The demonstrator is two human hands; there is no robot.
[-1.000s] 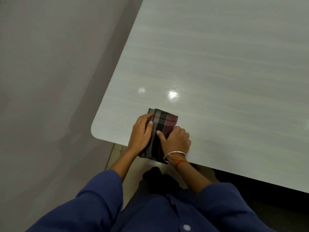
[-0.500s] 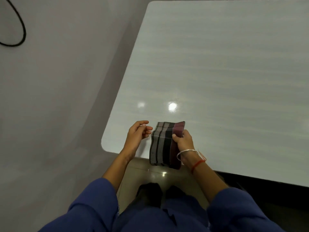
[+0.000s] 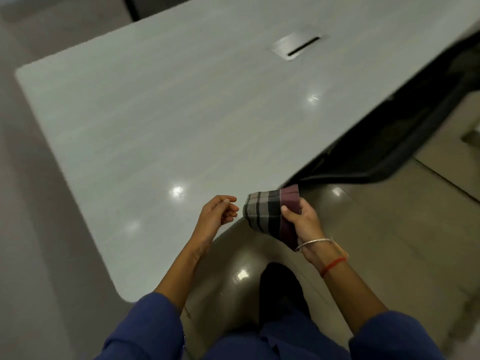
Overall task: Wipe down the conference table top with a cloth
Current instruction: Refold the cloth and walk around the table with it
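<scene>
Cloth [image 3: 270, 216] is now lifted off the table [image 3: 161, 131], hanging past its near edge over the floor [image 3: 389, 229]; a second ago both hands were pressing it flat on the top. View has also swung, so more of the table is showing. Nearest the camera, blue sleeves [image 3: 145, 328] are covering both upper forearms, and a dark shoe [image 3: 280, 289] is showing on the glossy floor below the cloth. Right hand [image 3: 304, 222] is gripping the folded plaid cloth, thumb on top of the maroon end, fingers wrapped behind, wrist wearing a silver bangle [image 3: 314, 242] and a red thread [image 3: 333, 266]. Left hand [image 3: 218, 211] is hanging just left of the cloth, not touching it, empty, fingers loosely curled and part open, sitting over the table's near edge. Cloth is drooping from the right hand, grey-and-black striped part facing the left hand. Farther from the cloth, the table top is bare and shiny with light reflections. Farthest across it, a metal cable hatch [image 3: 298, 46] with a dark slot is set flush in the top; nothing visible inside the slot. Right of the cloth, dark space under the table's edge, blurred.
</scene>
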